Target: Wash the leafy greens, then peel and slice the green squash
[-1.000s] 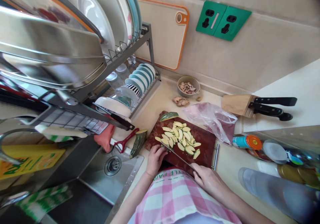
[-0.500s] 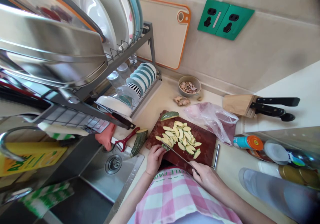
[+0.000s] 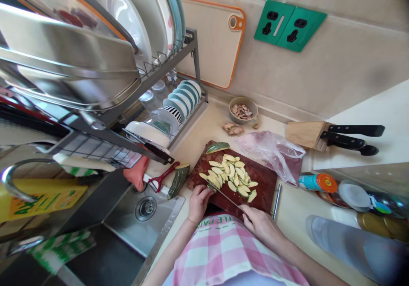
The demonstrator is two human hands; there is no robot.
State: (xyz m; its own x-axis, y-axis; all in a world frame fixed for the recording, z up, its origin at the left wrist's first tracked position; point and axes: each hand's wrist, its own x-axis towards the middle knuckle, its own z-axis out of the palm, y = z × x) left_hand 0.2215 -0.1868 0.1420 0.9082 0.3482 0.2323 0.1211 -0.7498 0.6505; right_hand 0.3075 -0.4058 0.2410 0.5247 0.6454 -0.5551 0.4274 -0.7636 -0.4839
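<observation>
My right hand (image 3: 258,221) is closed round the handle of a kitchen knife (image 3: 225,195), whose blade slants up and left across the near side of a brown cutting board (image 3: 265,177). At the blade's tip end, my left hand (image 3: 200,197) has its fingers curled on a small piece of green-skinned zucchini (image 3: 211,187), mostly hidden by fingers and blade. Pale zucchini slices (image 3: 234,173) with green edges lie heaped just beyond the knife. A longer zucchini wedge (image 3: 217,147) rests skin up at the board's far left corner.
Left of the board lie a zucchini half (image 3: 179,179) and a red peeler (image 3: 162,178), beside the sink (image 3: 128,230). Behind stand a bowl of meat pieces (image 3: 243,110) and a plastic bag (image 3: 271,149). A knife block (image 3: 305,134) and jars (image 3: 326,183) are at right, a dish rack (image 3: 194,56) at left.
My right hand and the knife have shifted very slightly up and left. The left hand stays on the zucchini piece. The whole view has moved a little.
</observation>
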